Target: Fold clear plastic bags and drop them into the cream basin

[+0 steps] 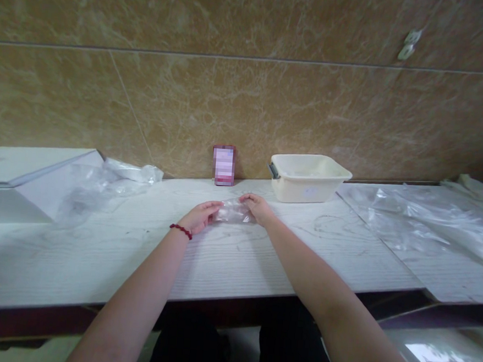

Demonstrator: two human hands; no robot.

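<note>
Head view: light wood-grain counter [227, 268] runs across the frame, its back edge at a brown marbled wall [247, 104], near edge in front of the wearer's dark-clad legs [197, 346]. Seam [381, 243] slants over the counter's right part; shiny floor [444, 355] shows below the near edge at right. Small pale fixture [408, 45] high on the wall, right side

Around: white box [28, 205] at the counter's left end, clear plastic film [87, 192] heaped against its right side. Device with a blurred-out screen [224, 166] stands upright at the back edge, just beyond the hands. Cream tub [305, 189] also at the back edge, right of the device, beyond the right hand. More clear sheeting [416, 218] spread over the right end, past the seam

Packet [235, 211] sits between both hands, mid-counter, nearer the back edge. Left hand [201, 217] pinches its left end, thumb and fingers closed; right hand [258, 207] pinches its right end likewise

Materials: packet clear, crinkled, glossy, contents unreadable; tub smooth, rounded corners, grey handle clip [273, 170], small label [310, 192]; box flat-faced with slanted edges; dark red bracelet [181, 231] on left wrist, looks beaded
</note>
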